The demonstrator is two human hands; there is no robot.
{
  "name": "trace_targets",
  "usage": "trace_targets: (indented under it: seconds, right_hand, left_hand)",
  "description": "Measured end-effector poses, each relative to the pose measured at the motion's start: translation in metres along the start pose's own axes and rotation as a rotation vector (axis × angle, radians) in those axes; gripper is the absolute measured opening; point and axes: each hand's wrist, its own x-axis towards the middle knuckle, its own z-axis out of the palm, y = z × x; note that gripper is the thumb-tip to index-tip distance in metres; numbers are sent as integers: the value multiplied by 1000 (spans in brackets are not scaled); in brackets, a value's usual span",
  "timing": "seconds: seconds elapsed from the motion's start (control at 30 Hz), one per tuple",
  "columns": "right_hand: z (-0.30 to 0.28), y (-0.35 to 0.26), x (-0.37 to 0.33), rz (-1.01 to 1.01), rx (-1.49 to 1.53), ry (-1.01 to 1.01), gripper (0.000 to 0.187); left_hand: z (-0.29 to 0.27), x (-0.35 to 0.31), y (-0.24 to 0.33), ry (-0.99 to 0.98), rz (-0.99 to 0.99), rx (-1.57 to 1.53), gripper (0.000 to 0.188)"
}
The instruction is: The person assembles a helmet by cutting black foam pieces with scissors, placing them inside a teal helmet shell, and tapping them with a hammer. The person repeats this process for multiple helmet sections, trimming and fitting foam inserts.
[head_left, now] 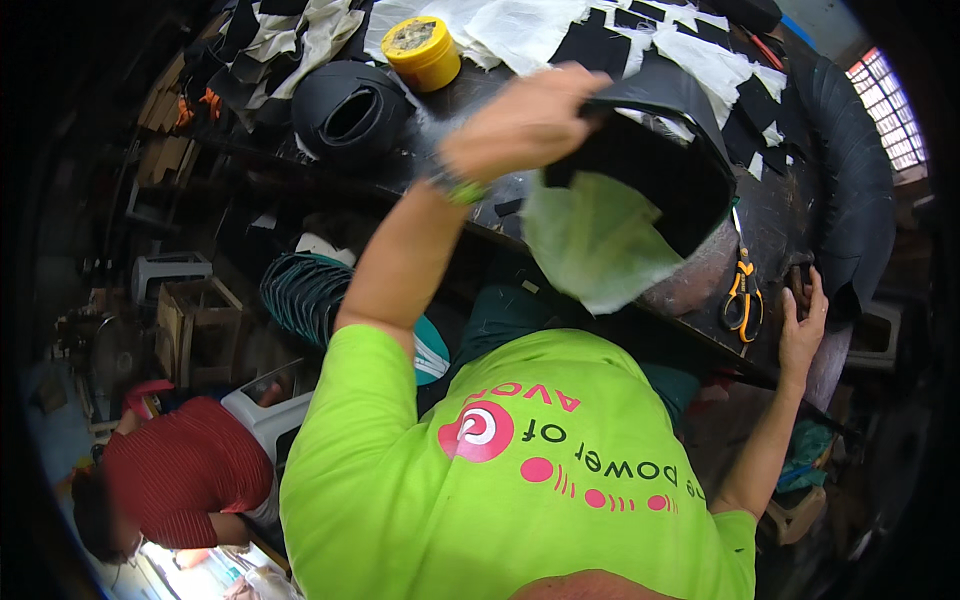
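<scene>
My left hand, slightly blurred by motion, grips the upper left edge of a hollow black shell with its dark opening toward me. A pale greenish-white cloth hangs out of the shell over the table's front edge. At the table's right side, the thumb and fingers of my right hand are stretched out and apart. They are beside a small brownish piece I cannot make out and close to a nested stack of black curved pieces. Scissors with orange-and-black handles lie between the shell and my right hand.
On the dark table are a yellow tub, a rounded black form with a hole and white and black cloth scraps. A stack of dark green-edged pieces sits below. Another person bends at the lower left.
</scene>
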Motion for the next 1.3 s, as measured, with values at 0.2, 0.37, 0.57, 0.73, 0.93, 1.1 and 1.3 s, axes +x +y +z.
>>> trace_targets:
  seconds: [0.2,0.37,0.57,0.73,0.93,1.1,1.3]
  right_hand:
    - [45,-138,19,-333,426,-284,56]
    - [115,-228,6,-582,469,-586,53]
    - [146,-242,-13,-884,232,-626,41]
    - [148,-244,-15,-824,273,-609,40]
    - [154,-240,-18,-810,218,-582,35]
    - [161,-222,-12,-782,380,-643,32]
    - [132,-207,-14,-617,553,-525,31]
  left_hand:
    - [-132,-130,-4,1005,102,302,55]
    - [-109,-166,-97,794,127,492,75]
    - [-39,-218,-139,365,-227,582,101]
    - [-37,-191,-120,537,-177,591,95]
    - [-43,-152,-132,512,-107,577,39]
    - [-67,-173,-173,401,79,409,33]
    - [-67,-179,-182,398,100,356,35]
